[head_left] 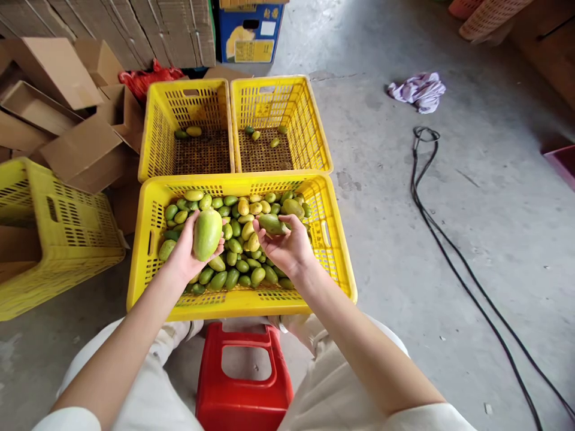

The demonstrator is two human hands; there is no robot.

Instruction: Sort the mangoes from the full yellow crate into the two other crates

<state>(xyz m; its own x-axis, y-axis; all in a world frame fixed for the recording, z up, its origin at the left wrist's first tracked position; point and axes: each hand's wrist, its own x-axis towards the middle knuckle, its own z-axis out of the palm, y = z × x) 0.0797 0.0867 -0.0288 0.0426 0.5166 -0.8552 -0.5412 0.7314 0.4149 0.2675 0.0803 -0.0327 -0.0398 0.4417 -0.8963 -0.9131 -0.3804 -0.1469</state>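
My left hand is closed round a large pale-green mango, held up above the front yellow crate. In my right hand lies a smaller, darker green mango, gripped between thumb and fingers. Below both hands, the crate holds many small green and yellowish mangoes. Behind it stand two more yellow crates side by side. The back left crate has two mangoes on its floor, and the back right crate has several small ones.
A red plastic stool stands between my legs. At left are cardboard boxes and a tilted yellow crate. A blue carton stands at the back. A black cable and a purplish cloth lie on the floor at right.
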